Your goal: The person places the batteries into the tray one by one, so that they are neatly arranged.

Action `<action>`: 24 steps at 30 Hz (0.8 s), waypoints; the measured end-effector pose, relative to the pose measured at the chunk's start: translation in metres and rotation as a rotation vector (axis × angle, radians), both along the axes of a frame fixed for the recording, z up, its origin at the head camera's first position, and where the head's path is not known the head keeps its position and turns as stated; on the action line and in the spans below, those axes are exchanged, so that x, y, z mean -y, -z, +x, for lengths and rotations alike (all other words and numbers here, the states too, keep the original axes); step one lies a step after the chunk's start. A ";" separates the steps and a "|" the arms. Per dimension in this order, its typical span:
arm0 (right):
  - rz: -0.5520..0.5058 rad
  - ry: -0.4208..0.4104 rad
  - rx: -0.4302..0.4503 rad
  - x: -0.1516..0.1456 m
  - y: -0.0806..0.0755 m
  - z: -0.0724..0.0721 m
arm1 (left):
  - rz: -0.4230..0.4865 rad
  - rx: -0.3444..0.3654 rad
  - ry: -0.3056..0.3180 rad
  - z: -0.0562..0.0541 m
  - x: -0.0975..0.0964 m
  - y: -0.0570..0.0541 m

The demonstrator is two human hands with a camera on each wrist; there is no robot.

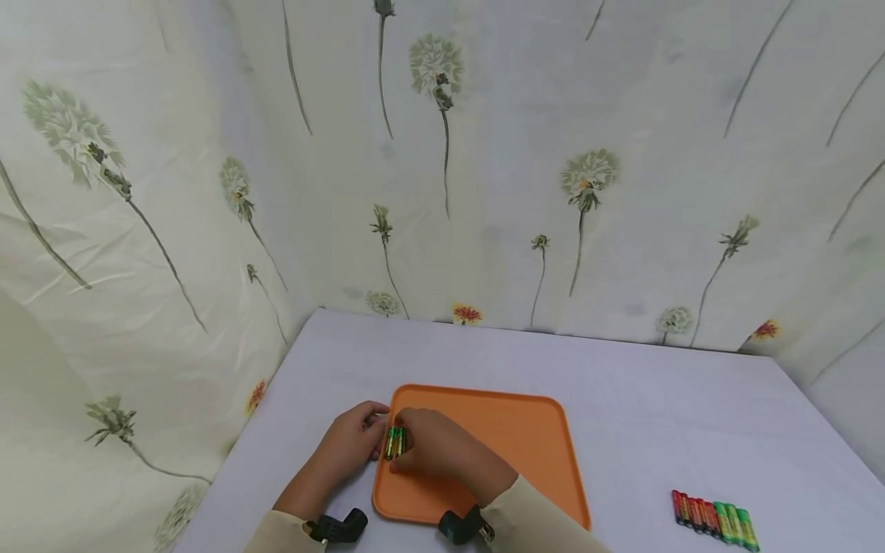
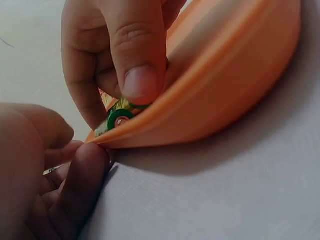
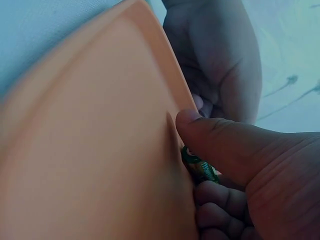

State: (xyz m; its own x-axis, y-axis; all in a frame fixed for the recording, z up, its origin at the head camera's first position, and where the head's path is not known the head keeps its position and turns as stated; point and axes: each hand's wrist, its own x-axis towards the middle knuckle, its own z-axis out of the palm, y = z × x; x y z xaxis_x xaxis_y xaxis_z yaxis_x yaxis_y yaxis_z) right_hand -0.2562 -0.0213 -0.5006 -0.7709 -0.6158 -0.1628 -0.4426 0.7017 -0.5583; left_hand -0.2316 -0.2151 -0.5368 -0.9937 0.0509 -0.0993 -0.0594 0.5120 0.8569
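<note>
An orange tray [image 1: 515, 453] lies on the white table. Inside its left rim, small green-and-gold batteries [image 1: 391, 443] stand out side by side. My right hand [image 1: 442, 445] reaches over the tray and pinches a battery [image 3: 201, 169] between thumb and fingers, low against that rim. In the left wrist view, one green battery end [image 2: 120, 120] shows under the right thumb. At the outer left edge, my left hand [image 1: 349, 439] holds the tray's rim, thumb and fingertips together on it. The right fingers partly hide the batteries.
To the right on the table, a row of several red batteries [image 1: 694, 513] and green batteries [image 1: 736, 526] lies side by side. A pale curtain [image 1: 498, 169] with dandelion prints hangs behind the table and along its left side. Dark cameras [image 1: 339, 528] are strapped to both wrists.
</note>
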 end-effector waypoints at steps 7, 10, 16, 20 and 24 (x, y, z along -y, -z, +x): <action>-0.005 -0.016 0.019 -0.007 -0.001 0.000 | 0.006 0.001 -0.007 0.001 -0.001 -0.001; -0.029 -0.020 0.049 -0.012 -0.001 0.000 | -0.004 0.003 -0.010 0.002 -0.002 -0.003; -0.037 -0.014 0.064 -0.024 -0.001 -0.002 | -0.012 0.001 -0.012 0.003 -0.005 -0.006; 0.002 0.016 0.056 -0.034 0.000 -0.003 | -0.020 0.003 -0.016 0.003 -0.005 -0.005; 0.009 0.036 0.051 -0.044 0.003 -0.004 | -0.030 0.012 -0.028 0.003 -0.005 -0.002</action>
